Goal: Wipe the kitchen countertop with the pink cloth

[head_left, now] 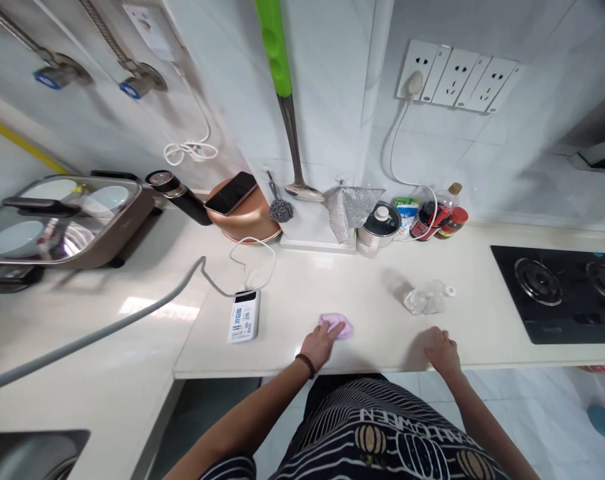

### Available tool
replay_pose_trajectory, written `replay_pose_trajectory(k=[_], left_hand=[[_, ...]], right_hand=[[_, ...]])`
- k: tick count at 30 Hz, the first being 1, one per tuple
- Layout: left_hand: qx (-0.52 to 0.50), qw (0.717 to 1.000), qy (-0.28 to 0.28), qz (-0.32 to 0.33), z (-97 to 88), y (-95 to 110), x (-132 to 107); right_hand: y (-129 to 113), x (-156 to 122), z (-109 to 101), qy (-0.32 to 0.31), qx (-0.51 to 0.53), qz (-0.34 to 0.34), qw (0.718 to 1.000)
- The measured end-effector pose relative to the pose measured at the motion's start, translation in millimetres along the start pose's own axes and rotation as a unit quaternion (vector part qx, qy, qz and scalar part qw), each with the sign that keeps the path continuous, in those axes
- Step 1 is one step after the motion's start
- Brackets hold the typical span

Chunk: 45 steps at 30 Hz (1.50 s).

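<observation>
Nearest the person, the left hand [322,343], a dark band at its wrist, lies with its fingers spread on the near edge of a small crumpled lilac cloth [339,326]. It presses down on the cloth rather than closing round it. The right hand [442,350] rests flat and open on the counter's front edge, holding nothing.

The cloth sits on the cream stone counter [372,347], between the two hands and closer to the left. It looks soft, limp and very light. It would likely slide easily on the glossy top, and bunching it in the fingers should give the best hold.

Just beyond lie a white power bank [243,317] with its cable and a clear plastic bottle [425,300] on its side. To the right is a black glass gas hob [557,293]. Against the white tiled wall [332,80] stand a copper-coloured pan [245,223] with a phone on it, sauce jars [439,223] and a green-handled ladle [287,100].
</observation>
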<state>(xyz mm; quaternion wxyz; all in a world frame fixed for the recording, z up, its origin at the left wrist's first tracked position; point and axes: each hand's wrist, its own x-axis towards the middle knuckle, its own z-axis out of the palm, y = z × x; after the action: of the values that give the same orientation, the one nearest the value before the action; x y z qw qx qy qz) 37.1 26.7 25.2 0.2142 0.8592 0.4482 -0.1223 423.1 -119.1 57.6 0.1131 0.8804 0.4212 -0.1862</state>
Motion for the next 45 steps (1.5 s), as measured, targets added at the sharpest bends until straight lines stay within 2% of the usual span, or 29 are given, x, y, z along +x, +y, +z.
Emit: replay_pose_trajectory(k=[4, 7, 9, 11, 13, 15, 19, 21, 23, 25, 27, 30, 33, 36, 40, 42, 45], left_hand=[[-0.033, 0.991, 0.027, -0.123, -42.2, -12, 45], [-0.045, 0.985, 0.036, -0.164, -68.7, -17, 87], [-0.046, 0.982, 0.040, -0.179, -77.6, -19, 106], [-0.045, 0.981, 0.040, -0.183, -78.6, -17, 111], [-0.042, 0.984, 0.038, -0.168, -72.1, -9, 100], [-0.037, 0.990, 0.033, -0.135, -58.7, 2, 77], [-0.024, 0.999, 0.011, -0.047, -18.0, 21, 21], [-0.008, 1.000, 0.001, 0.009, 0.6, 25, 2], [0.005, 0.999, -0.004, 0.050, 10.6, 24, -7], [0.000, 0.999, -0.005, 0.049, 8.4, 21, -3], [-0.019, 1.000, 0.001, 0.004, -5.3, 13, 11], [-0.040, 0.996, 0.019, -0.083, -37.4, -9, 47], [-0.046, 0.987, 0.040, -0.147, -70.6, -43, 86], [-0.057, 0.972, 0.057, -0.220, -97.6, -81, 114], [-0.071, 0.946, 0.067, -0.309, -117.7, -119, 127], [-0.074, 0.936, 0.067, -0.337, -119.8, -127, 125], [-0.072, 0.928, 0.065, -0.360, -115.6, -125, 115]], right_hand=[[-1, 1, 2, 0.000, -0.016, 0.003, 1.000], [1, 3, 4, 0.001, -0.028, -0.004, 1.000], [2, 5, 6, 0.001, -0.033, -0.014, 0.999], [2, 6, 8, 0.002, -0.034, -0.021, 0.999], [2, 6, 9, 0.003, -0.032, -0.017, 0.999], [0, 6, 9, 0.005, -0.031, -0.011, 0.999], [-3, 5, 7, 0.003, -0.033, -0.014, 0.999], [-5, 5, 6, 0.000, -0.038, -0.015, 0.999], [-6, 6, 5, -0.003, -0.045, -0.011, 0.999], [-6, 6, 5, -0.008, -0.052, -0.007, 0.999], [-7, 6, 6, -0.011, -0.056, -0.007, 0.998], [-6, 6, 8, -0.002, -0.050, -0.011, 0.999], [-4, 7, 12, 0.001, -0.046, -0.011, 0.999], [-2, 8, 15, 0.001, -0.049, -0.009, 0.999], [-1, 10, 18, 0.003, -0.044, -0.012, 0.999], [-1, 10, 18, 0.005, -0.046, -0.015, 0.999], [-2, 10, 19, 0.003, -0.059, -0.016, 0.998]])
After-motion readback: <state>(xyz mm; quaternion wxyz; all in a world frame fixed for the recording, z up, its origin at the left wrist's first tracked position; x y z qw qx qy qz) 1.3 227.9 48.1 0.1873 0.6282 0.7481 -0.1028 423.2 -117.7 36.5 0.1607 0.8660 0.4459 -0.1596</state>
